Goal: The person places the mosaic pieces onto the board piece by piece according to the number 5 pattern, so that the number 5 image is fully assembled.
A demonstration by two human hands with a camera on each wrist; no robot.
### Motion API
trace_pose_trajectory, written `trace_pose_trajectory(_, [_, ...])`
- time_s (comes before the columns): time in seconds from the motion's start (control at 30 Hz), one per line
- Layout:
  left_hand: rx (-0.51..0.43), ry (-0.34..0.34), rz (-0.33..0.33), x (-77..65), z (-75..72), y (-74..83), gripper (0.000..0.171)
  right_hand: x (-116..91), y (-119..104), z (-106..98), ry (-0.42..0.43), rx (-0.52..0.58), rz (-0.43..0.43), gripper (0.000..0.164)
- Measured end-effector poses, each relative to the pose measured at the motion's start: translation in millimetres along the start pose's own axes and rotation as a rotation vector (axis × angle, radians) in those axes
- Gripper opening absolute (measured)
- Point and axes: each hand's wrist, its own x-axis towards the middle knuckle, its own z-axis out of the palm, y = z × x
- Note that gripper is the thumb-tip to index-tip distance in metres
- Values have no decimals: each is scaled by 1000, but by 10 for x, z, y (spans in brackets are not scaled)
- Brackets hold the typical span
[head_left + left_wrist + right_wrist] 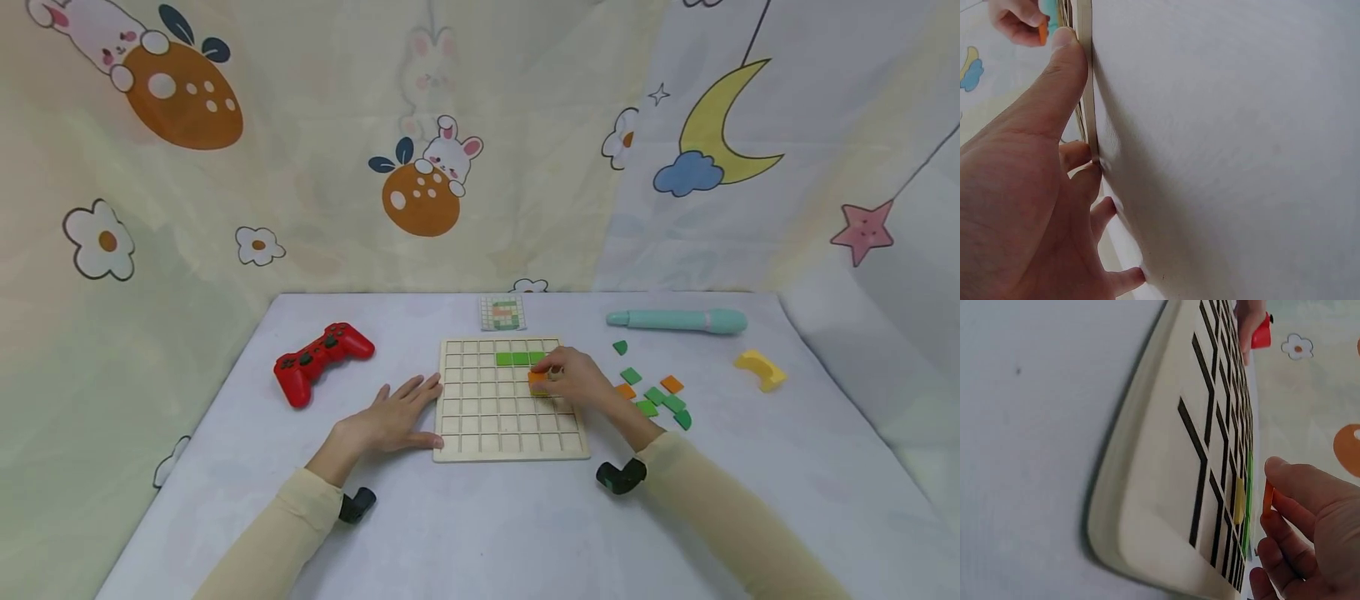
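Note:
A pale wooden grid board (495,425) lies flat in the middle of the table. Several green tiles (513,359) form a row near its far edge. In the right wrist view a yellow tile (1239,501) sits on the board beside the green strip. My right hand (576,380) pinches an orange tile (1268,499) between thumb and fingers, just above the board's right part. With fingers spread, my left hand (392,419) rests at the board's left edge; its thumb (1065,53) touches that edge.
Right of the board lie loose green tiles (655,396) and orange tiles (672,384). Behind it is a small pattern card (502,313). A red game controller (321,360) lies at left; a teal pen-like stick (675,321) and yellow curved block (761,369) lie at right.

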Motion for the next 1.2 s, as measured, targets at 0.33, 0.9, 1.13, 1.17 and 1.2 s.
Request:
trace_pose_trajectory(0.33, [3,5,-5,30,10,-14,96,17,-70,177,19,-57,-89,26])
trace_pose_trajectory(0.9, [-3,10,-5,40,27,-13,96,-6,-163,199,6,-68,-38,26])
trace_pose_trajectory(1.13, [8,15,3,35,25,-20,96,-18,-160,197,8,-49,-34,27])
trace_pose_trajectory(1.17, [7,14,3,35,23,-19,96,-19,-161,196,8,-47,-33,27])
trace_pose_trajectory(1.2, [6,14,4,34,23,-19,96,-20,-160,195,9,-45,-36,27])
